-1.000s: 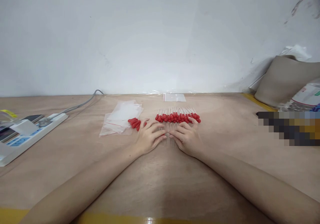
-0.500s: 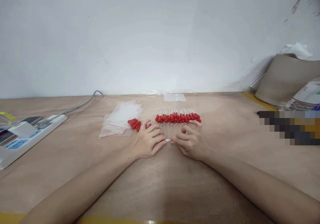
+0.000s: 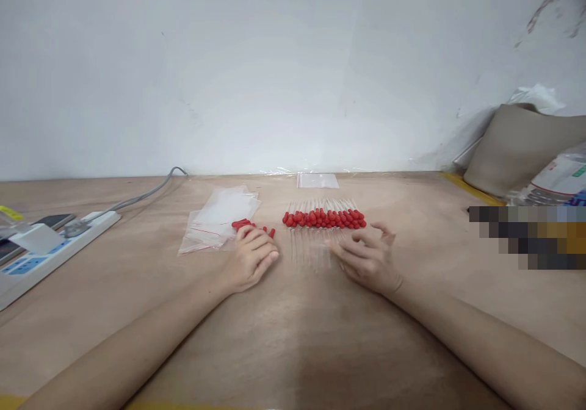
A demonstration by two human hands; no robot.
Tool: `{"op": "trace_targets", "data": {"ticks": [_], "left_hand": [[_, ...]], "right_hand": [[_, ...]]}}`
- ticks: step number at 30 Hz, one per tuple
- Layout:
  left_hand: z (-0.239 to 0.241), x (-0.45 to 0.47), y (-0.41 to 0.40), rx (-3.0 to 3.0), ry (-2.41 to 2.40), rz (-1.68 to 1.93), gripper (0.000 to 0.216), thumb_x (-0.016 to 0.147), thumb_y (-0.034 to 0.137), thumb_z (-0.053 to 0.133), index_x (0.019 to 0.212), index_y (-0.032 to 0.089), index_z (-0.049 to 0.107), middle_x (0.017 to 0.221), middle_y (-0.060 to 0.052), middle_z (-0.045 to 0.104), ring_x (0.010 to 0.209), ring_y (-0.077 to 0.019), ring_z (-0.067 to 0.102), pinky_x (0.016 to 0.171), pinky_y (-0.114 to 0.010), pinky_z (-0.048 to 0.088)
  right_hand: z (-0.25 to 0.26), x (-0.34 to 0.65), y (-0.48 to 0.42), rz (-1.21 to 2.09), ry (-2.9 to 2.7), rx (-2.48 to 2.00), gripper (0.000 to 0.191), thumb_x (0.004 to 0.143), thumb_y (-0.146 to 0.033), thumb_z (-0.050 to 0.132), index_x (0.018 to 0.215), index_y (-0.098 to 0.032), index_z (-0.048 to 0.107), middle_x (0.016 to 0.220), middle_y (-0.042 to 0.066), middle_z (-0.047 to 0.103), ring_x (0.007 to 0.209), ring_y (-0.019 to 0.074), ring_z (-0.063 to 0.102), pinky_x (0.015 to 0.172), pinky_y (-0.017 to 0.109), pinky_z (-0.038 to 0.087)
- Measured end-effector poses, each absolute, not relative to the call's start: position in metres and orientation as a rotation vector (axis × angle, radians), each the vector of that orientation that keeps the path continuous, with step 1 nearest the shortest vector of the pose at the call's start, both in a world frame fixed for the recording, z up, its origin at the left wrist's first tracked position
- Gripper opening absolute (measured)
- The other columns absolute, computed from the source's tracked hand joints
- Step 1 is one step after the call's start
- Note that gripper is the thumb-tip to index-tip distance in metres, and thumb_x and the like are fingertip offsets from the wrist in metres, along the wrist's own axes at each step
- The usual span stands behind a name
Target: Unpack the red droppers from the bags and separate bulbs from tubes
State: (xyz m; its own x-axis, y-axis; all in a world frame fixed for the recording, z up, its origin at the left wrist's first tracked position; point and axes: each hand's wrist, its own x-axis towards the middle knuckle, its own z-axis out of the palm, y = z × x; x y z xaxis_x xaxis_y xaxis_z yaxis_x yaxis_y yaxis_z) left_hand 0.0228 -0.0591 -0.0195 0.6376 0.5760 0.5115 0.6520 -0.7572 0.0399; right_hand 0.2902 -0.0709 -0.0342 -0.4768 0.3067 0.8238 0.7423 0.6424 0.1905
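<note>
**Two hands at a row of red-capped droppers**

The left hand lay palm-down on the table, fingers bent over loose red bulbs at its twelve o'clock. Whether its grip pinched one could not be told. The right hand hovered, its grip apart and empty, at four o'clock of the dropper row. Zip bags lay at eleven o'clock, a power strip at nine and a beige sack at two. Print on the packet beside the sack was too small to read.

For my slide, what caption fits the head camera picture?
Left hand by loose red bulbs, right hand by a row of red-bulbed droppers on a table.
</note>
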Motion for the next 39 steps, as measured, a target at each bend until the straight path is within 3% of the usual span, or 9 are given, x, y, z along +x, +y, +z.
{"op": "trace_targets", "data": {"ticks": [4, 10, 15, 20, 25, 29, 34, 39], "left_hand": [[-0.006, 0.001, -0.039, -2.500, -1.305, -1.070, 0.025, 0.087, 0.030, 0.041, 0.098, 0.019, 0.061, 0.080, -0.004, 0.051, 0.074, -0.0146, 0.050, 0.069, -0.028, 0.043], [0.009, -0.022, -0.013, -2.298, -1.696, -1.012, 0.031, 0.082, 0.022, 0.038, 0.103, 0.014, 0.059, 0.083, -0.006, 0.047, 0.083, -0.0186, 0.050, 0.076, -0.033, 0.045], [0.008, -0.014, -0.021, -2.434, -1.687, -0.917, 0.029, 0.080, 0.026, 0.043, 0.107, 0.018, 0.053, 0.082, -0.003, 0.050, 0.068, -0.0139, 0.052, 0.068, -0.030, 0.045], [0.004, -0.002, -0.028, -2.501, -1.637, -0.773, 0.013, 0.080, 0.031, 0.048, 0.080, 0.019, 0.053, 0.080, -0.002, 0.056, 0.071, -0.0155, 0.053, 0.065, -0.029, 0.042], [0.004, -0.003, -0.027, -2.518, -1.561, -0.706, 0.021, 0.079, 0.037, 0.051, 0.072, 0.018, 0.058, 0.075, -0.004, 0.055, 0.076, -0.0182, 0.052, 0.068, -0.030, 0.041], [0.012, 0.002, -0.023, -2.447, -1.532, -0.736, 0.021, 0.079, 0.035, 0.050, 0.073, 0.019, 0.062, 0.076, -0.004, 0.056, 0.078, -0.0191, 0.052, 0.072, -0.031, 0.041], [0.018, 0.022, -0.008, -2.508, -1.512, -0.549, 0.020, 0.076, 0.037, 0.054, 0.078, 0.020, 0.064, 0.084, -0.006, 0.059, 0.083, -0.0211, 0.054, 0.076, -0.034, 0.039], [0.011, 0.050, 0.006, -2.550, -1.413, -0.392, 0.030, 0.074, 0.048, 0.055, 0.083, 0.021, 0.061, 0.088, -0.005, 0.060, 0.089, -0.0237, 0.053, 0.078, -0.037, 0.034]], "right_hand": [[-0.039, 0.289, -0.063, -0.555, -2.048, -1.011, 0.015, 0.083, -0.030, 0.051, 0.088, -0.030, 0.066, 0.063, -0.004, 0.061, 0.065, 0.0100, 0.047, 0.085, 0.037, 0.020], [-0.039, 0.274, -0.063, -0.406, -2.092, -1.164, 0.024, 0.087, -0.027, 0.043, 0.098, -0.026, 0.065, 0.070, 0.000, 0.062, 0.068, 0.0108, 0.050, 0.081, 0.033, 0.021], [-0.024, 0.258, -0.061, -0.431, -2.144, -1.177, 0.026, 0.087, -0.024, 0.041, 0.095, -0.022, 0.065, 0.070, 0.001, 0.061, 0.069, 0.0123, 0.049, 0.080, 0.034, 0.021], [-0.025, 0.229, -0.050, -0.570, -2.191, -1.240, 0.024, 0.083, -0.020, 0.042, 0.080, -0.016, 0.065, 0.065, 0.004, 0.059, 0.066, 0.0151, 0.045, 0.074, 0.037, 0.020], [-0.035, 0.216, -0.050, -0.563, -2.293, -1.267, 0.020, 0.080, -0.015, 0.043, 0.077, -0.014, 0.062, 0.068, 0.006, 0.061, 0.068, 0.0169, 0.047, 0.072, 0.039, 0.019], [-0.032, 0.214, -0.057, -0.430, -2.293, -1.292, 0.020, 0.081, -0.024, 0.044, 0.075, -0.015, 0.062, 0.074, 0.007, 0.063, 0.072, 0.0172, 0.050, 0.072, 0.038, 0.020], [-0.026, 0.213, -0.063, -0.265, -2.302, -1.316, 0.035, 0.082, -0.048, 0.045, 0.079, -0.017, 0.062, 0.082, 0.007, 0.064, 0.079, 0.0184, 0.052, 0.073, 0.037, 0.020], [-0.020, 0.222, -0.063, -0.189, -2.226, -1.318, 0.037, 0.085, -0.048, 0.040, 0.085, -0.020, 0.062, 0.079, 0.004, 0.064, 0.076, 0.0160, 0.052, 0.073, 0.035, 0.019]]}}
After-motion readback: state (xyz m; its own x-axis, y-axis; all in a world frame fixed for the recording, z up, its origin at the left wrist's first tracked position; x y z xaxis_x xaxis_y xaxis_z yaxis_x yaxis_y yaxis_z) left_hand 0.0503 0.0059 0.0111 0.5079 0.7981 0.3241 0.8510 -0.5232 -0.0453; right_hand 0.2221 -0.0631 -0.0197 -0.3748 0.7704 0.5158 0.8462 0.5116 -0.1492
